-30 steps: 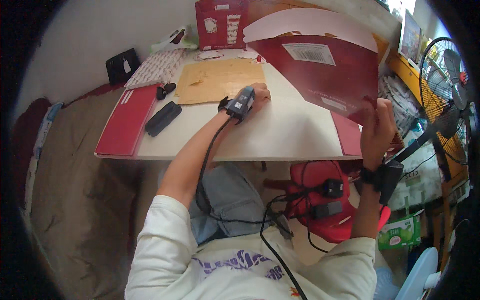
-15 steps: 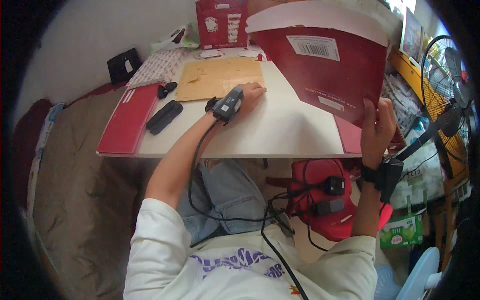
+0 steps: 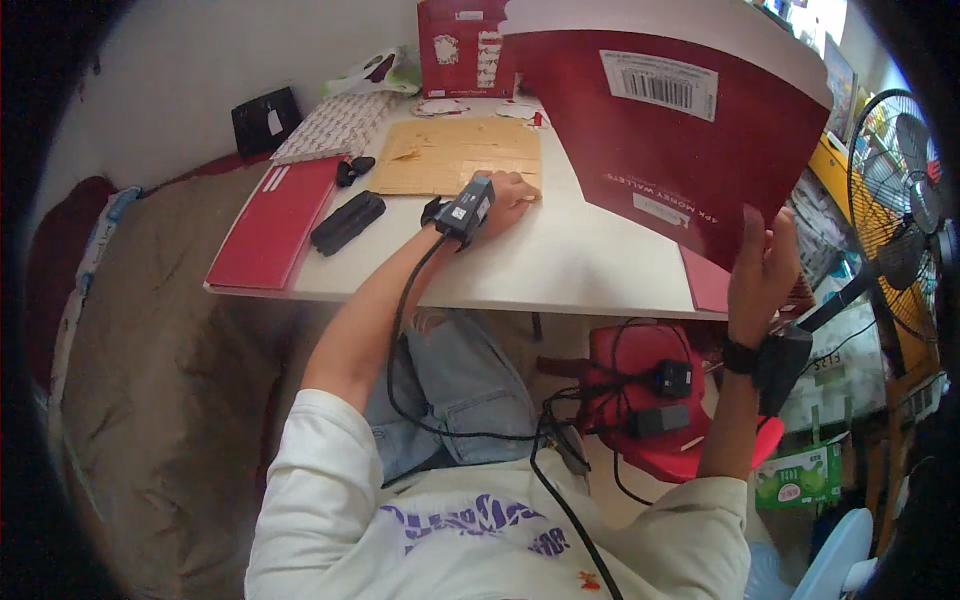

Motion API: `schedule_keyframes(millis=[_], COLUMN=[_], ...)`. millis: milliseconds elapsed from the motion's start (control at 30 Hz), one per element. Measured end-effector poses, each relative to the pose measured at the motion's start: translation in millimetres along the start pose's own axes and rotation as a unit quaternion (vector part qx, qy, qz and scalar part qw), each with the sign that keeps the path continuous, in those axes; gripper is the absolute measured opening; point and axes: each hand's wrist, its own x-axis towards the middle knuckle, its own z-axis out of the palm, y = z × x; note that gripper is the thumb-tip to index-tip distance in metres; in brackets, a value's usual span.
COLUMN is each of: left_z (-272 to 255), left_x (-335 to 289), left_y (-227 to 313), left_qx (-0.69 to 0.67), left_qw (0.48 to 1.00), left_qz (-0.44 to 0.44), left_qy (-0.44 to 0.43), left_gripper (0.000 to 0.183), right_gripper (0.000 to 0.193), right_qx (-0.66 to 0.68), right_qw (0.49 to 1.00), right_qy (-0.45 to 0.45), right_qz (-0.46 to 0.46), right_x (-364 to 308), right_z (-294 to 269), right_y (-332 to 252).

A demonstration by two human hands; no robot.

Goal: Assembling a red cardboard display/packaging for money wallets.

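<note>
A dark red cardboard box (image 3: 690, 140) with a white barcode label and a pale top edge is held up over the right side of the table. My right hand (image 3: 765, 270) grips its lower right corner, the thumb in front and part of the fingers hidden. My left hand (image 3: 505, 203) lies on the tabletop by the near right corner of a tan cardboard sheet (image 3: 455, 160). Its fingers are curled in; a small tan bit shows at the fingertips, too small to name. Each wrist wears a black strapped device with a cable at the left one.
On the white table (image 3: 480, 270) are a red folder (image 3: 275, 225), a black case (image 3: 347, 223), a patterned white box (image 3: 335, 128) and an upright red box (image 3: 465, 50). A red stool (image 3: 640, 400) bears cabled devices. A black fan (image 3: 905, 190) stands at the right.
The view has shifted slightly. My right hand tilts the red cardboard box a little, keeping hold of it. My left hand's fingers have curled in more beside the tan sheet.
</note>
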Motion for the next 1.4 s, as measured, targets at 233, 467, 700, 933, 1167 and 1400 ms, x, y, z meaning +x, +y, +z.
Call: schedule_keyframes(millis=[233,467,700,933,1167,1400], left_z=[-20.4,-23.2,-14.3,-11.6,-10.3,4.3], left_x=[1.9,9.2,4.8,0.9,1.7,1.2], left_y=[17.5,19.9,16.1,13.2,20.8,6.9], left_qx=[-0.068,-0.059,-0.051,-0.015,-0.003,0.05], left_qw=[0.994,0.985,0.995,0.998,0.996,0.994], left_qz=[-0.076,-0.139,-0.071,-0.059,-0.091,-0.073], left_qy=[-0.026,-0.081,-0.04,-0.028,-0.016,-0.063], left_gripper=[0.021,0.027,0.02,0.018,0.029,0.021], right_gripper=[0.008,0.008,0.009,0.01,0.013,0.01], right_qx=[0.002,-0.026,0.004,-0.023,-0.017,-0.022], right_qw=[0.999,0.999,0.999,0.999,0.998,0.999], right_qy=[0.007,0.016,0.011,0.01,0.01,0.009], right_qz=[0.039,0.032,0.046,0.033,0.053,0.047], right_x=[-2.4,-5.4,-5.8,-5.9,-8.6,-8.9], right_z=[-8.7,-15.0,-14.8,-13.4,-15.5,-11.9], right_y=[6.8,10.1,10.5,6.8,13.0,10.5])
